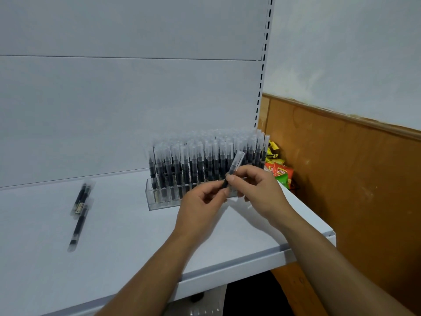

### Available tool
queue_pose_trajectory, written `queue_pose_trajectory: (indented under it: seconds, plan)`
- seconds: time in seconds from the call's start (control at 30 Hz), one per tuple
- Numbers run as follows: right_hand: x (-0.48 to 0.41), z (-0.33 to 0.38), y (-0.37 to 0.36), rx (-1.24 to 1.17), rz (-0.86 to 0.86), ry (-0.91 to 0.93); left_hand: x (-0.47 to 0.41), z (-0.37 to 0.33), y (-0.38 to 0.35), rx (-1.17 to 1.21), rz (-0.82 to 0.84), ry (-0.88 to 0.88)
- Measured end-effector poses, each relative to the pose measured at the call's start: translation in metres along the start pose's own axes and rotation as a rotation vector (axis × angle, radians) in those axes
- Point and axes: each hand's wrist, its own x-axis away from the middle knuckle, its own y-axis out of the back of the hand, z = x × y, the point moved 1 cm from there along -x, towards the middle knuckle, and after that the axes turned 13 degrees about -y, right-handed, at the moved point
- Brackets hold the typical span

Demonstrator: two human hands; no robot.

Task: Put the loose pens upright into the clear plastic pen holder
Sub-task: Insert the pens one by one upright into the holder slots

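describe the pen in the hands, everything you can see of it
The pen is slim, with a dark barrel and a clear, frosted-looking plastic cap on its upper end. It is tilted, cap up and to the right. The left hand pinches its lower end and the right hand pinches it just above, thumb on the barrel. It is held in front of the holder, above the shelf.
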Motion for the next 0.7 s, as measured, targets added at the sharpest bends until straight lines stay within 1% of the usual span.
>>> queue_pose_trajectory:
  seconds: [0.07, 0.17, 0.23, 0.3, 0.4, 0.5, 0.6, 0.63, 0.7]
  plan:
    - [-0.003, 0.001, 0.004, -0.063, -0.026, -0.010, 0.000, 0.001, 0.000, -0.204, 0.012, -0.097]
    - [-0.011, 0.006, 0.018, -0.140, -0.171, -0.008, 0.000, 0.001, 0.001, -0.540, 0.009, -0.246]
    - [-0.019, 0.009, 0.029, -0.108, -0.293, 0.017, 0.001, 0.001, 0.000, -0.678, -0.007, -0.300]
    - [-0.027, 0.011, 0.038, -0.037, -0.377, 0.039, 0.002, 0.002, -0.002, -0.788, 0.013, -0.295]
    - [-0.036, 0.011, 0.041, 0.105, -0.414, 0.044, 0.003, 0.005, -0.003, -0.886, 0.056, -0.248]
    - [-0.040, 0.010, 0.040, 0.164, -0.401, 0.056, 0.005, 0.005, -0.003, -0.941, 0.075, -0.221]
    - [-0.045, 0.010, 0.042, 0.252, -0.435, 0.070, 0.006, 0.004, -0.004, -0.985, 0.096, -0.209]
    - [-0.047, 0.011, 0.043, 0.307, -0.432, 0.066, 0.006, 0.004, -0.004, -0.994, 0.097, -0.208]
    - [-0.049, 0.010, 0.042, 0.443, -0.365, 0.033, 0.005, 0.003, -0.004, -1.006, 0.098, -0.209]
